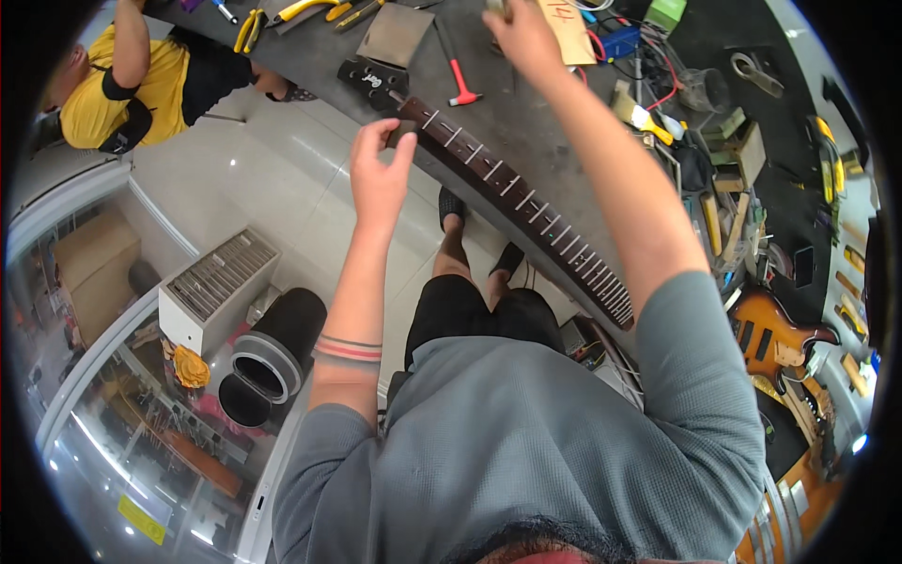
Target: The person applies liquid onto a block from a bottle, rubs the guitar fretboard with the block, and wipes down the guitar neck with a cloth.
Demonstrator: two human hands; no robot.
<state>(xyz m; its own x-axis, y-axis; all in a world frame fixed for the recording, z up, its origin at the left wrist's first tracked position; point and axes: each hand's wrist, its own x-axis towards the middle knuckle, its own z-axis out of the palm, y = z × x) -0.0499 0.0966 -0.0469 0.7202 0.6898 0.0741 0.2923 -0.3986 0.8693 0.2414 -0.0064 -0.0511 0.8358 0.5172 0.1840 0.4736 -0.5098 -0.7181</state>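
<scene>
A guitar neck with a dark fretboard [512,183] lies diagonally along the near edge of the bench, its black headstock [371,83] toward the far left. My left hand [378,179] is at the nut end of the neck, thumb and forefinger curled around a small dark thing that I cannot make out. My right hand [524,39] reaches across the bench to the top edge of the view. Its fingers are closed on a small pale object, partly cut off. Beside that hand lies a tan wooden board [567,36]. A red-handled hammer [458,80] rests between the headstock and my right arm.
Yellow-handled pliers [249,31] and a grey block [396,36] lie at the far left of the bench. A brush [639,113] and clutter fill the right side. A sunburst guitar body [775,334] is farther right. Another person in a yellow shirt [155,85] is at the left.
</scene>
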